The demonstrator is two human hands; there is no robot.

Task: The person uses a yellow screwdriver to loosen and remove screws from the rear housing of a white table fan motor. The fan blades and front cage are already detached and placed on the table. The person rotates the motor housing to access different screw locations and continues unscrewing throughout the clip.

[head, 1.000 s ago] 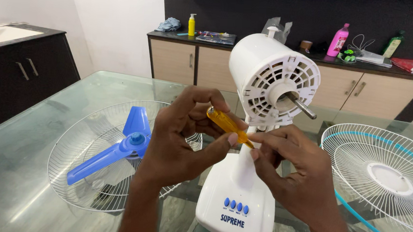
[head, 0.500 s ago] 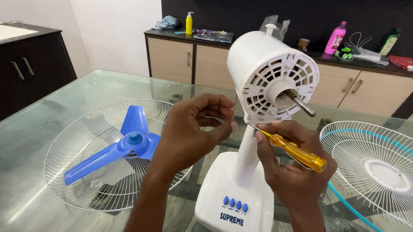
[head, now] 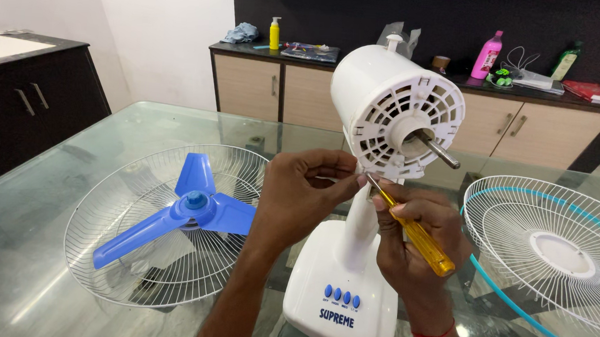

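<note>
- Right hand point(head: 414, 231) closed around a screwdriver point(head: 417, 235) with a yellow handle, thin shaft pointing up and left to the lower edge of the motor housing point(head: 393, 115).
- Left hand point(head: 305, 193) pinched narrow, thumb and finger together just beside the shaft tip; probably on a small screw, but too small to tell.
- Fan point(head: 349, 275) standing upright on the table point(head: 25, 242), between the two hands and close in front of the body; white base with blue buttons, thin neck, bare metal axle point(head: 436, 149) sticking out to the right.
- Likely light and top-heavy: plastic shell, stiff, smooth and a bit slippery. Best held at the neck or the base, not at the vent ribs, which look thin and could crack.
- Screwdriver: hard, smooth handle, easy to roll in the fingers; tip may slip off a small screw.
- To the left, a wire guard point(head: 101, 246) lying flat with the blue blade point(head: 186, 207) inside it. To the right, a second guard point(head: 551, 253) with a teal rim. Both springy, easy to bend.
- Table of glass, shiny and reflecting; hard, and small parts could slide or roll on it.
- Behind, a beige cabinet point(head: 291, 91) with bottles and small items on a dark top, dark wall above; at far left a black cabinet point(head: 26, 103) and a white wall.
</note>
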